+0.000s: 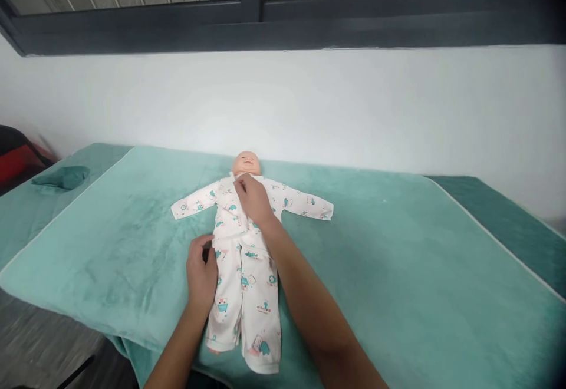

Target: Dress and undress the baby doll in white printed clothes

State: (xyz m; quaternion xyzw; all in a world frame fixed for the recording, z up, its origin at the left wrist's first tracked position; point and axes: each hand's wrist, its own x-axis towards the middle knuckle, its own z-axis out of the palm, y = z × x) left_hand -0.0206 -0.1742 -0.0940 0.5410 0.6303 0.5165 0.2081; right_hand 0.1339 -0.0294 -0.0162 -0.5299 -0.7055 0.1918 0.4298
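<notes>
A baby doll (246,163) lies on its back with its head toward the wall. It wears a white printed shirt (305,202) with both sleeves spread, and matching trousers (260,294). My right hand (254,197) is over the doll's chest, its fingers pinched on the shirt front just under the neck. At the waist, on the doll's left-hand side in the picture, my left hand (202,271) is curled, its fingertips touching the edge of the clothes. A dark gap shows between thumb and forefinger; what they grip, if anything, is hidden.
A green plush cover (398,271) with pale piping spreads over the bed under the doll. A face hole (61,178) is at its left end. Behind stand a white wall (354,112) and a dark window frame (177,26). A red and black object (20,162) is at far left.
</notes>
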